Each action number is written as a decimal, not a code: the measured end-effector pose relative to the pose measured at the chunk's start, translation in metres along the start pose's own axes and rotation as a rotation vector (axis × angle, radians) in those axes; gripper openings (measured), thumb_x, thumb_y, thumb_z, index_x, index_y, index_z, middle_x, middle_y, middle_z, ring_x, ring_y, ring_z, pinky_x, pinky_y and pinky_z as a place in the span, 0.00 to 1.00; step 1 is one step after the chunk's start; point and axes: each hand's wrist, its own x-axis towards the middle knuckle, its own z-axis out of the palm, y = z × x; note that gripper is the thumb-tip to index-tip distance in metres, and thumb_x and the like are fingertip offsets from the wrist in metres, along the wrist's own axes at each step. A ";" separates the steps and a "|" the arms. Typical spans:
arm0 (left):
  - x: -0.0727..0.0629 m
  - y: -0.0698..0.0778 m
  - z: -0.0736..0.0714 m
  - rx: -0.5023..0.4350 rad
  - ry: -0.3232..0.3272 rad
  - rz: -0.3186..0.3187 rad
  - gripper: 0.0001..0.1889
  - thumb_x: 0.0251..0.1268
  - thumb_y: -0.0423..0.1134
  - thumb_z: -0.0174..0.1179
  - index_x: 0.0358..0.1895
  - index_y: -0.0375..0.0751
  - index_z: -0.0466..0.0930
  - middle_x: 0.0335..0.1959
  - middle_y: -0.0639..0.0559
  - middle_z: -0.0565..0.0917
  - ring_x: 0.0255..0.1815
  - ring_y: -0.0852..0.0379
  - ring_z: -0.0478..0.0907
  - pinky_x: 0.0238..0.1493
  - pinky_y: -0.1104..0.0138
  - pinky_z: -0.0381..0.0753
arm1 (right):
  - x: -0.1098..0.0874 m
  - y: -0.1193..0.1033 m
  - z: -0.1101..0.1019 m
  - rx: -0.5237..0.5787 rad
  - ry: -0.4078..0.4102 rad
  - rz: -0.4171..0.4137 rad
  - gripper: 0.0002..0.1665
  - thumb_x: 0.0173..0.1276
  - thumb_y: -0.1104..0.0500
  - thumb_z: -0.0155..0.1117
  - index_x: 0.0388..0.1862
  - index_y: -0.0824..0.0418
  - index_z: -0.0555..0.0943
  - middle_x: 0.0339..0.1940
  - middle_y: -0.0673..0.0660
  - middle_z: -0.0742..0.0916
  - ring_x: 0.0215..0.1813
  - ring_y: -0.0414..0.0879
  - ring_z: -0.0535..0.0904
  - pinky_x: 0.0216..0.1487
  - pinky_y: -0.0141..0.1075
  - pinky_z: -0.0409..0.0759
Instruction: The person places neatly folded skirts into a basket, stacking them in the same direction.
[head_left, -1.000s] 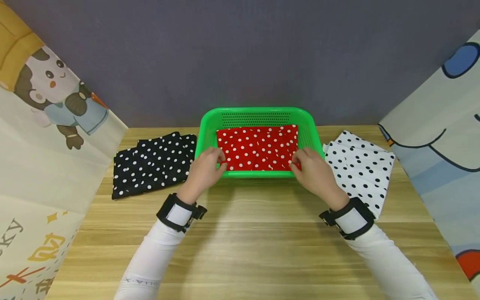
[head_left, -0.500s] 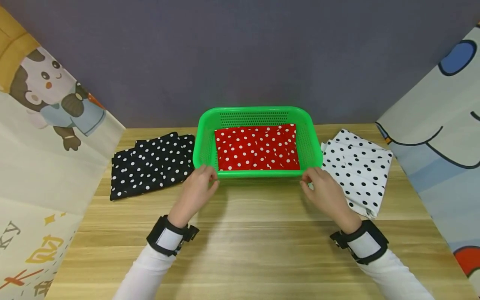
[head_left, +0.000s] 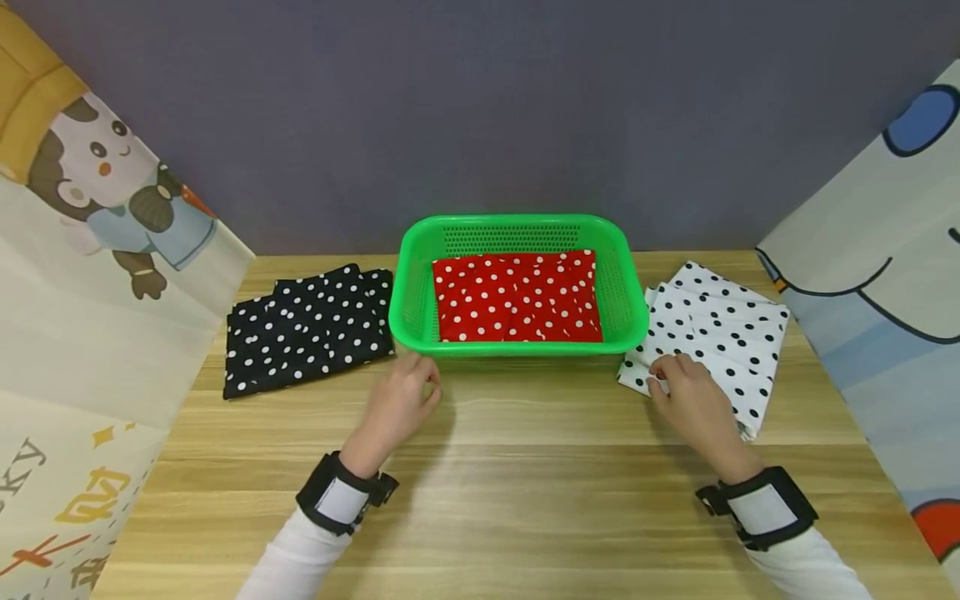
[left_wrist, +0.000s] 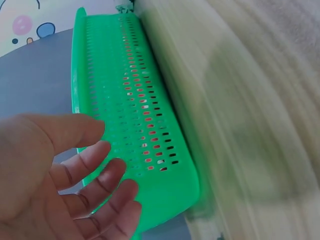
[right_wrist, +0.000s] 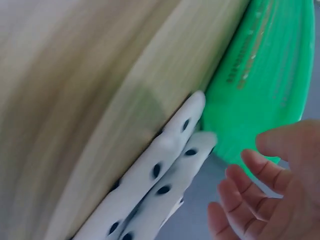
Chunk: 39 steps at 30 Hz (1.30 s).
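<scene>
A folded red cloth with white dots (head_left: 517,298) lies flat inside the green plastic basket (head_left: 517,350). My left hand (head_left: 399,398) is just in front of the basket's near left corner, its fingers loosely bent and holding nothing. In the left wrist view, the left fingers (left_wrist: 102,182) show apart from the basket's perforated side. Over the near part of a folded white cloth with black dots (head_left: 723,329) hovers my right hand (head_left: 697,408). The right wrist view shows its relaxed fingers (right_wrist: 255,195) beside the cloth's layered edge, with nothing between them.
A folded black cloth with white dots (head_left: 303,333) lies left of the basket on the wooden table (head_left: 525,500). Behind the basket stands a dark grey wall (head_left: 510,108). Cartoon-printed panels (head_left: 90,317) flank the table on both sides.
Both hands have left the red cloth and basket rim and drawn back toward the person. The right hand has also shifted right, over the white cloth. The red cloth stays in the basket.
</scene>
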 end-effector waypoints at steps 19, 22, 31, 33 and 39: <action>-0.014 0.003 0.013 0.002 -0.123 0.075 0.23 0.49 0.36 0.67 0.50 0.34 0.75 0.50 0.42 0.76 0.53 0.45 0.73 0.58 0.53 0.70 | -0.023 0.056 0.000 -0.069 -0.204 0.126 0.25 0.62 0.59 0.59 0.55 0.72 0.71 0.56 0.77 0.71 0.53 0.74 0.68 0.47 0.65 0.68; -0.015 0.003 0.015 -0.001 -0.154 0.086 0.26 0.50 0.38 0.67 0.54 0.33 0.73 0.56 0.38 0.74 0.58 0.42 0.70 0.60 0.49 0.67 | -0.024 0.057 0.000 -0.061 -0.327 0.184 0.28 0.66 0.56 0.54 0.61 0.70 0.66 0.60 0.77 0.68 0.56 0.75 0.65 0.51 0.65 0.65; -0.017 0.005 0.016 0.012 -0.215 0.105 0.34 0.51 0.41 0.66 0.62 0.35 0.67 0.63 0.36 0.67 0.64 0.39 0.65 0.61 0.46 0.64 | -0.029 0.049 0.005 -0.112 -0.360 0.193 0.30 0.66 0.55 0.52 0.63 0.70 0.64 0.61 0.75 0.68 0.56 0.75 0.65 0.50 0.66 0.66; -0.017 0.005 0.016 0.018 -0.217 0.107 0.34 0.51 0.41 0.66 0.63 0.35 0.66 0.64 0.36 0.67 0.64 0.39 0.64 0.61 0.46 0.64 | -0.032 0.046 0.005 -0.122 -0.350 0.182 0.30 0.66 0.55 0.52 0.63 0.70 0.65 0.60 0.75 0.69 0.55 0.74 0.66 0.49 0.65 0.67; -0.017 0.006 0.015 0.031 -0.217 0.120 0.34 0.51 0.42 0.66 0.63 0.36 0.66 0.65 0.37 0.66 0.64 0.40 0.64 0.62 0.46 0.63 | -0.043 0.039 0.003 -0.130 -0.311 0.132 0.29 0.64 0.55 0.54 0.61 0.69 0.68 0.57 0.74 0.72 0.52 0.73 0.69 0.44 0.65 0.69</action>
